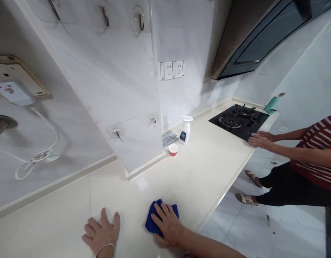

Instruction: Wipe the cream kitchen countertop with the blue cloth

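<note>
My left hand (pixel 102 233) rests on the pale countertop (pixel 208 154) with its fingers spread and nothing in it; a bracelet circles the wrist. To its right, my right hand (pixel 169 225) presses a folded blue cloth (pixel 152 222) against the same surface, fingers lying over its top. Part of the cloth is hidden under the palm. Farther back along the wall stand a small red and white tub (pixel 173 150) and a white spray bottle (pixel 186 132). A grey packet (pixel 169 138) lies behind the tub.
A black gas hob (pixel 239 121) is set into the far counter, with a green bottle (pixel 271 104) beyond it. A person in a striped top (pixel 316 143) stands at the right, hands by the hob. The wall corner (pixel 144 161) juts out over the counter.
</note>
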Tool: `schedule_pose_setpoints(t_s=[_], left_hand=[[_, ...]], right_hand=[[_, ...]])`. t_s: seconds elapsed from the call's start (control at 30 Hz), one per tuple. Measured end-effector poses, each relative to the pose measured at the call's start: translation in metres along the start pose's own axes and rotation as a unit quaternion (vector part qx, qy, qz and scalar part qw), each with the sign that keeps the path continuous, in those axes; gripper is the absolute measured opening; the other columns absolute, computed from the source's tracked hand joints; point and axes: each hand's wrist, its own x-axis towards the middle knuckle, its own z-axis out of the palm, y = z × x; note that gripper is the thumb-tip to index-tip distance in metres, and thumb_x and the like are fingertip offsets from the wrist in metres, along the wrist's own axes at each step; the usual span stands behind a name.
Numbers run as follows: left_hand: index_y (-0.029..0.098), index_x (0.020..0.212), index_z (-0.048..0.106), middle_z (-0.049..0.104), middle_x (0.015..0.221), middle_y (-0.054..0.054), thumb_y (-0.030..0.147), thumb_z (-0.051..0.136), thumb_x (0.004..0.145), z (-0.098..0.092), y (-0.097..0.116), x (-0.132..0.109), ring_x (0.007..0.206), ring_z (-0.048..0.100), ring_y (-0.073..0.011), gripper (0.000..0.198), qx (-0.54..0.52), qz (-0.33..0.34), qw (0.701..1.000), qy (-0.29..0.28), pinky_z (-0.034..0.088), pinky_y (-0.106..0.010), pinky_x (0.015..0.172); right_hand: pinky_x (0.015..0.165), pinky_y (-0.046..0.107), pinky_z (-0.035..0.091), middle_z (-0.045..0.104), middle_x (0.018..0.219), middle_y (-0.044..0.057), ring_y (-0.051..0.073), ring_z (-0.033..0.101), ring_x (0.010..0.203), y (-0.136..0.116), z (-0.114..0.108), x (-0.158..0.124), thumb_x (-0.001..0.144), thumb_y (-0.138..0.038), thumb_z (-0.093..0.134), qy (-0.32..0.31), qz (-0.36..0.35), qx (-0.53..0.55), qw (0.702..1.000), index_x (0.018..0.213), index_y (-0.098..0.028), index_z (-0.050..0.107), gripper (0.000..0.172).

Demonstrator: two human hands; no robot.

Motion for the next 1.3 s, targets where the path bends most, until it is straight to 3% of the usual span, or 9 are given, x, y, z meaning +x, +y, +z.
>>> schedule_pose_setpoints(t_s=[0.23,0.33,0.4,0.53,0.63,0.73,0.93,1.13,1.3], left_hand=[[0.017,0.151,0.045,0.026,0.160,-0.028,0.079,0.024,0.077,0.024,-0.029,0.014,0.149,0.023,-0.0500,0.098,-0.016,0.039,0.999,-0.019,0.023,-0.068,0.116],[0.018,0.152,0.044,0.021,0.168,-0.021,0.072,0.027,0.082,0.015,-0.060,0.016,0.156,0.017,-0.0418,0.090,-0.038,0.085,0.990,-0.107,0.018,-0.059,0.124],[0.020,0.155,0.040,0.022,0.170,-0.016,0.068,0.023,0.088,-0.003,-0.088,0.012,0.159,0.013,-0.0343,0.084,-0.047,0.092,0.988,-0.112,0.015,-0.054,0.127],[0.017,0.154,0.039,0.025,0.168,-0.022,0.065,0.016,0.092,-0.046,-0.151,-0.008,0.158,0.011,-0.0396,0.082,-0.018,-0.054,0.998,-0.039,0.017,-0.059,0.125],[0.014,0.154,0.038,0.025,0.166,-0.026,0.068,0.012,0.091,-0.065,-0.187,-0.025,0.156,0.014,-0.0458,0.087,0.013,-0.157,0.987,-0.012,0.017,-0.064,0.123],[0.015,0.155,0.038,0.026,0.166,-0.025,0.070,0.009,0.089,-0.069,-0.202,-0.036,0.153,0.019,-0.0475,0.091,0.043,-0.181,0.982,-0.009,0.018,-0.067,0.121],[0.013,0.155,0.038,0.027,0.165,-0.024,0.068,0.010,0.089,-0.067,-0.194,-0.039,0.152,0.020,-0.0464,0.090,0.063,-0.168,0.984,-0.008,0.021,-0.065,0.119],[0.013,0.152,0.041,0.028,0.163,-0.024,0.066,0.010,0.091,-0.066,-0.195,-0.039,0.152,0.018,-0.0450,0.087,0.060,-0.173,0.983,0.004,0.020,-0.064,0.119],[0.015,0.152,0.041,0.029,0.163,-0.023,0.066,0.011,0.092,-0.061,-0.198,-0.041,0.154,0.017,-0.0413,0.084,0.057,-0.172,0.983,0.013,0.020,-0.062,0.120]], right_hand=[[0.117,0.066,0.024,0.019,0.171,0.011,0.045,0.026,0.150,0.046,-0.004,-0.001,0.092,-0.063,0.053,0.052,0.089,-0.032,0.994,0.159,-0.030,0.033,0.077],[0.115,0.063,0.026,0.023,0.170,0.013,0.045,0.030,0.148,0.075,-0.008,0.003,0.090,-0.053,0.057,0.090,0.181,-0.081,0.976,0.156,-0.027,0.040,0.073],[0.113,0.060,0.028,0.027,0.168,0.015,0.044,0.034,0.145,0.093,-0.012,0.004,0.089,-0.045,0.058,0.120,0.217,-0.122,0.961,0.154,-0.025,0.045,0.069],[0.106,0.057,0.033,0.037,0.162,0.018,0.044,0.042,0.136,0.123,-0.019,0.015,0.092,-0.043,0.056,0.168,0.269,-0.196,0.928,0.150,-0.022,0.051,0.062],[0.094,0.055,0.039,0.043,0.155,0.023,0.043,0.049,0.121,0.128,-0.027,0.036,0.092,-0.046,0.056,0.160,0.311,-0.222,0.910,0.143,-0.018,0.056,0.058],[0.088,0.054,0.041,0.046,0.148,0.028,0.042,0.051,0.113,0.116,-0.036,0.065,0.092,-0.042,0.053,0.154,0.334,-0.229,0.901,0.137,-0.012,0.058,0.054],[0.089,0.059,0.039,0.043,0.145,0.038,0.047,0.048,0.118,0.077,-0.035,0.140,0.097,-0.037,0.041,0.188,0.352,-0.220,0.890,0.140,0.002,0.051,0.059],[0.093,0.064,0.037,0.041,0.149,0.040,0.049,0.046,0.126,-0.007,0.021,0.221,0.098,-0.041,0.038,0.153,0.275,-0.237,0.919,0.146,0.008,0.044,0.069],[0.096,0.070,0.036,0.037,0.153,0.039,0.051,0.042,0.129,-0.068,0.062,0.243,0.093,-0.039,0.045,0.098,0.156,-0.209,0.961,0.149,0.007,0.039,0.073]])
